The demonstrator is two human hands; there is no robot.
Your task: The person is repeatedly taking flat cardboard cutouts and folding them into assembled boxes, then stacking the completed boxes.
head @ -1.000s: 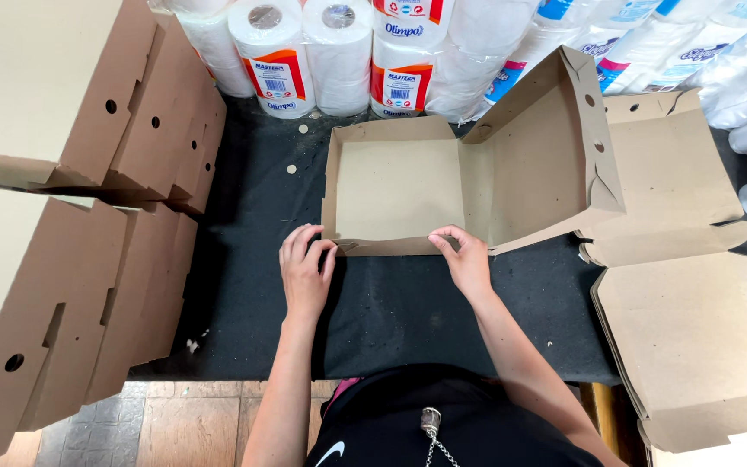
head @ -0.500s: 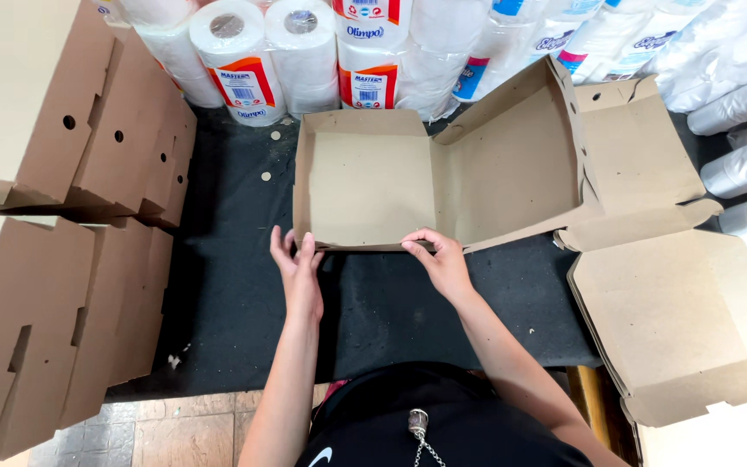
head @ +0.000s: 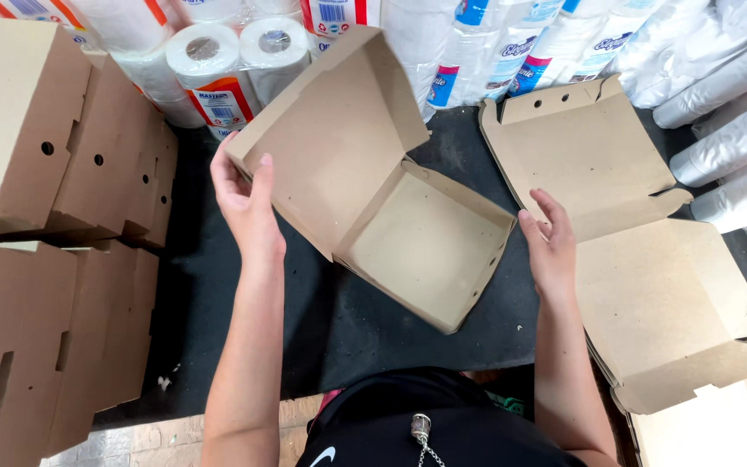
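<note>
head view: the folded cardboard box [head: 399, 207] is held tilted above the middle of the black table top [head: 339, 320], its lid raised toward the far left and its open tray facing up toward the near right.

left hand [head: 248, 203]: fingers extended and only lightly curled, thumb pressed on the inner face of the lid at its left edge. the hand grips that lid edge.

right hand [head: 551, 246]: open, fingers spread and straight, palm turned toward the right wall of the tray. it sits just beside that wall; whether it touches cannot be told. it holds nothing.

a stack of flat unfolded box blanks [head: 650, 294] lies along the right edge of the table top, under and beyond the right hand. stacks of assembled boxes [head: 54, 173] stand along the left edge. wrapped paper rolls [head: 218, 78] and packs of bottles [head: 520, 52] line the far edge.
</note>
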